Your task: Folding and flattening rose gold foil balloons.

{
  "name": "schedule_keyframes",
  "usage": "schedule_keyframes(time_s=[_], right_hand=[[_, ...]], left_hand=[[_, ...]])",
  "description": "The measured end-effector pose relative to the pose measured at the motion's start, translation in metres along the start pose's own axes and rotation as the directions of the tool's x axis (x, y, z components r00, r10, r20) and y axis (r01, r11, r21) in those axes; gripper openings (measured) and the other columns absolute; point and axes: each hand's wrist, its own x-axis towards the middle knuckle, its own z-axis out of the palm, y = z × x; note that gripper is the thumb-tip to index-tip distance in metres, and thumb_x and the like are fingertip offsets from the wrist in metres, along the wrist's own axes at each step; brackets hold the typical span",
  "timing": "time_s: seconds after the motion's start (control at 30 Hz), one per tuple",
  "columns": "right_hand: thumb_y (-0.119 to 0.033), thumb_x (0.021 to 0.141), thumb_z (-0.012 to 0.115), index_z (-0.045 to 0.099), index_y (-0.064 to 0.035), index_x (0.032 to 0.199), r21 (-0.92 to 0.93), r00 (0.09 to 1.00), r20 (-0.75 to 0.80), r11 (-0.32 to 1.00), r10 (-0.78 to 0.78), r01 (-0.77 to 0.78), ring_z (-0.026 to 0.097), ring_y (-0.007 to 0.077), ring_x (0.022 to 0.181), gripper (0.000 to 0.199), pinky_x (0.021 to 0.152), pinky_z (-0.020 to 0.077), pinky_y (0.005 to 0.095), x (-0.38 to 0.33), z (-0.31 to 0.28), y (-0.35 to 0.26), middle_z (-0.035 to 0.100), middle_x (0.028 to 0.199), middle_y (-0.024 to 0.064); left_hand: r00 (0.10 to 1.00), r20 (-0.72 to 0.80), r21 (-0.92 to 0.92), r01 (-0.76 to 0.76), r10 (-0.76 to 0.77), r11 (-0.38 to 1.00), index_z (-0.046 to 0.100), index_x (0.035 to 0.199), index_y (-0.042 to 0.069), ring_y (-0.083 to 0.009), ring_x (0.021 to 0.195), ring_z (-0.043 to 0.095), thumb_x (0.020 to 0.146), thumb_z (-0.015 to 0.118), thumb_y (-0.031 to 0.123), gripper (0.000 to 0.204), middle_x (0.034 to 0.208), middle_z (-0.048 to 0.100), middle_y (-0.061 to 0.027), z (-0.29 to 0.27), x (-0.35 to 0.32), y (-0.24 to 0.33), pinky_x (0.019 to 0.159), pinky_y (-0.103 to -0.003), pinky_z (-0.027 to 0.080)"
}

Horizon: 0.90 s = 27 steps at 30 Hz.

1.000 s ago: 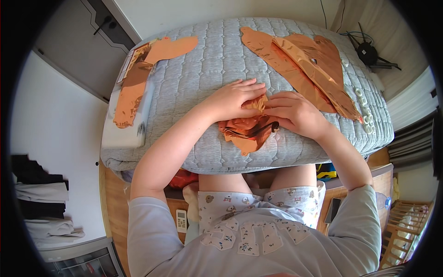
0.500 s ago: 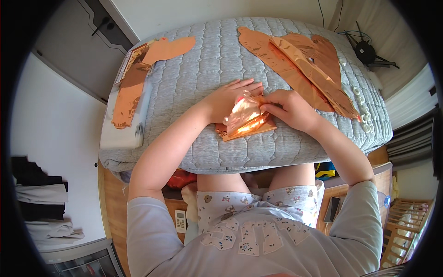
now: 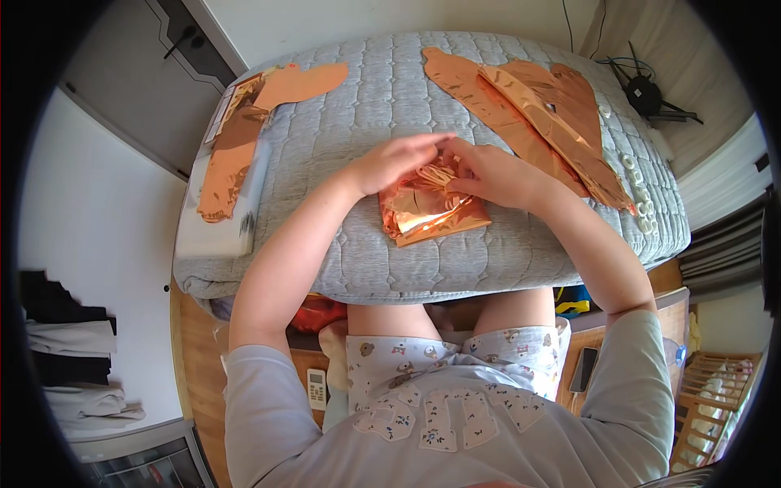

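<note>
A shiny copper-coloured foil balloon (image 3: 439, 224), deflated, wrinkled and partly folded, lies on the grey quilted mattress in front of me. Over its far left edge arches my left hand (image 3: 403, 160), fingers stretched out toward the right hand, thumb side hidden. From the right, my right hand (image 3: 492, 175) pinches the balloon's gathered far part between thumb and fingers. The fingertips of both hands come close together at the far edge; whether they touch cannot be made out.
More flat copper foil balloons (image 3: 533, 122) lie overlapping at the far right, beside several white rolls (image 3: 639, 191) of what looks like tape. Another foil piece (image 3: 232, 171) rests at the left on a white translucent package (image 3: 213, 236). The mattress (image 3: 358, 268) ends just before my lap.
My left hand has lifted from lying flat and now arches over the foil. My right hand has shifted slightly left, and the foil's raised part is bunched into folds.
</note>
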Motion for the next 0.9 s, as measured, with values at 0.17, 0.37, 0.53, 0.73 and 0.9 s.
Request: schedule_keyframes(time_s=[0.17, 0.37, 0.53, 0.73, 0.9], right_hand=[[-0.021, 0.1, 0.063, 0.054, -0.005, 0.126, 0.191, 0.992, 0.077, 0.975, 0.104, -0.117, 0.068, 0.029, 0.096, 0.032, 0.086, 0.052, 0.0384, -0.003, -0.005, 0.006, 0.07, 0.108, 0.0157], [-0.017, 0.1, 0.062, 0.058, -0.0038, 0.133, 0.133, 0.979, -0.189, 0.986, -0.072, 0.098, 0.062, 0.0326, 0.116, 0.036, 0.1, 0.0494, 0.0407, -0.051, 0.005, -0.017, 0.063, 0.13, 0.0174], [-0.022, 0.097, 0.066, 0.061, -0.0019, 0.134, -0.234, 0.953, -0.187, 0.953, -0.24, 0.194, 0.058, 0.0355, 0.124, 0.042, 0.107, 0.0455, 0.0458, -0.072, 0.038, -0.029, 0.06, 0.137, 0.0173], [-0.018, 0.097, 0.064, 0.065, -0.0014, 0.13, -0.174, 0.944, -0.194, 0.956, -0.267, 0.234, 0.059, 0.0359, 0.123, 0.037, 0.106, 0.0465, 0.0457, -0.068, 0.037, -0.022, 0.063, 0.134, 0.0179], [-0.014, 0.097, 0.063, 0.068, 0.0023, 0.123, -0.073, 0.9, -0.331, 0.959, -0.284, 0.275, 0.064, 0.0374, 0.115, 0.031, 0.099, 0.0508, 0.0436, -0.064, 0.039, -0.013, 0.066, 0.128, 0.0199]], left_hand=[[1.0, -0.016, 0.679, 0.016, -0.007, 0.734, 0.042, 0.154, 0.004, -0.0289, 0.137, 0.053, 0.098, 0.059, 0.012, 0.059, 0.152, 0.051, -0.0173, 0.019, -0.004, 0.016, 0.113, -0.039, 0.043], [0.988, 0.081, 0.869, -0.135, 0.132, 0.475, 0.037, 0.157, 0.006, -0.031, 0.153, 0.031, 0.1, 0.051, 0.014, 0.059, 0.163, 0.036, -0.0156, 0.018, -0.003, -0.005, 0.127, -0.043, 0.025], [0.98, 0.113, 0.887, -0.174, 0.163, 0.428, 0.038, 0.157, 0.006, -0.0301, 0.153, 0.03, 0.099, 0.048, 0.011, 0.059, 0.164, 0.036, -0.0146, 0.019, -0.004, -0.007, 0.127, -0.043, 0.026], [0.981, 0.119, 0.902, -0.172, 0.156, 0.395, 0.039, 0.156, 0.003, -0.0308, 0.152, 0.032, 0.098, 0.049, 0.01, 0.059, 0.163, 0.036, -0.0154, 0.022, -0.008, -0.003, 0.126, -0.042, 0.027], [0.985, -0.105, 0.922, 0.045, 0.135, 0.384, 0.038, 0.154, -0.003, -0.0342, 0.152, 0.032, 0.097, 0.049, 0.011, 0.059, 0.163, 0.035, -0.0209, 0.044, -0.023, -0.003, 0.125, -0.043, 0.027]])
